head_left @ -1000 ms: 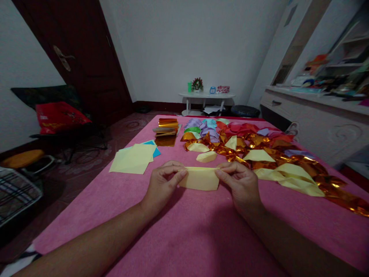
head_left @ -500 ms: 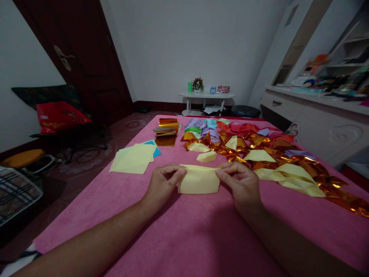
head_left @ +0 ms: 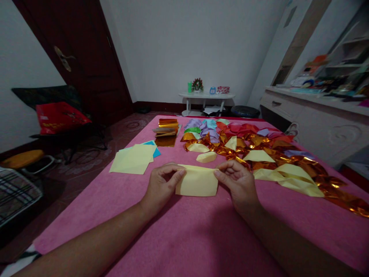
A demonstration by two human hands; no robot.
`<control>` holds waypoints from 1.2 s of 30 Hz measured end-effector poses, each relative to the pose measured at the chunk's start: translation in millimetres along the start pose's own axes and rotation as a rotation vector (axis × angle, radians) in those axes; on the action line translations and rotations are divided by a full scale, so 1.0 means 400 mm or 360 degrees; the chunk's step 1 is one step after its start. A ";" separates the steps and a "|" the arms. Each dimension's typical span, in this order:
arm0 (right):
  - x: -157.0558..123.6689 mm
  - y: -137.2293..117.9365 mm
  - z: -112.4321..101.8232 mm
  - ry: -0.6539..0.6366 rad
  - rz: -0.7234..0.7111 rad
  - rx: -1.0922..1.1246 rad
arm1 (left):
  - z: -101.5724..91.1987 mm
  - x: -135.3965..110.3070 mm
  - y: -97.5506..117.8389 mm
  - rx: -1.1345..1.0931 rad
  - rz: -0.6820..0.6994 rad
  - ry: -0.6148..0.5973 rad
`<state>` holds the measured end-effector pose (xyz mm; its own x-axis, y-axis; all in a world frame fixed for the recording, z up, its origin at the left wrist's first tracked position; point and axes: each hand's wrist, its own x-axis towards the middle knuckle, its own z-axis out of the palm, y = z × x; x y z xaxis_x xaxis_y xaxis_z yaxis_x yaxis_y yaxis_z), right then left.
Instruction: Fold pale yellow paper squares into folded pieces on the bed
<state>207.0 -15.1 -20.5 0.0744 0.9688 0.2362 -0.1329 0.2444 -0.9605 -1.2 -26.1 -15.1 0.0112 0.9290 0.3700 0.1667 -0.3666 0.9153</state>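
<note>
A pale yellow sheet of paper [head_left: 197, 183], bent over along its top edge, is held up between both hands just above the pink-covered table [head_left: 178, 238]. My left hand [head_left: 165, 181] pinches its upper left corner between thumb and fingers. At the upper right corner, my right hand [head_left: 236, 181] grips it in the same way. Left of the hands lie loose yellow sheets [head_left: 132, 158] with a blue sheet [head_left: 156, 151] partly under them. Beyond the paper sits a small folded yellow piece [head_left: 206, 156].
A stack of shiny gold sheets [head_left: 166, 132] stands at the table's far left. Many folded gold foil [head_left: 319, 181], yellow [head_left: 296, 179], purple [head_left: 210, 134] and red [head_left: 242, 129] papers cover the right side. A white cabinet [head_left: 314, 115] borders the right.
The yellow paper has shifted slightly left and its lower edge hangs a little lower. Both hands keep their pinch, and the right hand has moved slightly left.
</note>
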 end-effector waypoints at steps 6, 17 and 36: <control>0.000 0.003 0.001 0.0008 -0.0018 -0.0029 | 0.001 0.002 -0.002 0.0035 0.0041 -0.0007; -0.009 -0.012 0.006 0.0155 -0.0157 -0.0186 | -0.001 0.008 -0.011 0.0075 0.0120 0.0061; -0.011 -0.016 0.007 0.0142 -0.0173 -0.0227 | -0.003 0.010 -0.006 -0.0082 -0.0050 0.0044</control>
<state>204.6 -20.7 -14.9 0.1689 0.9282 0.3315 0.0219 0.3328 -0.9428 -3.0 -21.5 -15.6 -0.0203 0.9385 0.3446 0.1154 -0.3402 0.9333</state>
